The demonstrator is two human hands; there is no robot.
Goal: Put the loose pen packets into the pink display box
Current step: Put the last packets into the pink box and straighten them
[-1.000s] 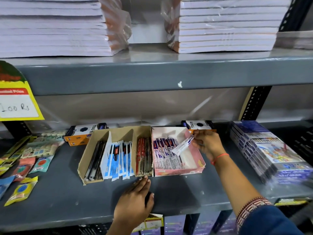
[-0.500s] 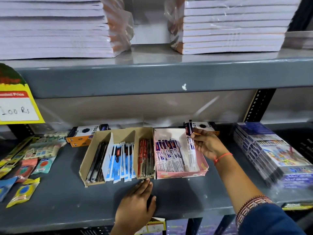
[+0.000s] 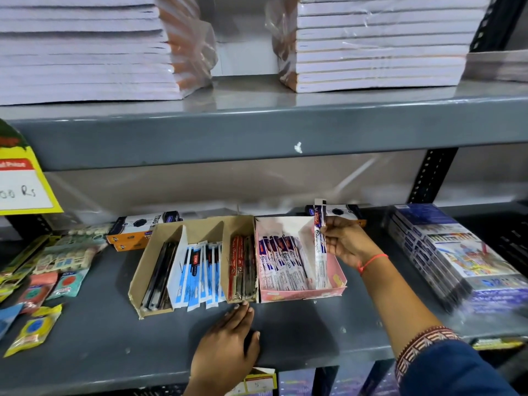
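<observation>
The pink display box (image 3: 303, 294) stands on the grey shelf, right of the brown cardboard boxes. Several blue-and-white pen packets (image 3: 281, 260) lean in its left part. My right hand (image 3: 347, 241) pinches one more pen packet (image 3: 320, 252) near its top, holding it upright in the right part of the box, its lower end down inside near the front wall. My left hand (image 3: 228, 335) rests flat on the shelf in front of the boxes, fingertips close to the brown box's front edge, holding nothing.
A brown cardboard box (image 3: 148, 270) holds black pens, blue-white packets (image 3: 200, 270) and red pens (image 3: 240, 267). Small boxes (image 3: 140, 228) stand behind. Loose sachets (image 3: 37, 270) lie left, a wrapped stack of booklets (image 3: 454, 252) right. Notebook stacks (image 3: 380, 44) fill the upper shelf.
My right hand turned the packet from a slant to upright and lowered its end into the right side of the pink box. My left hand stayed on the shelf.
</observation>
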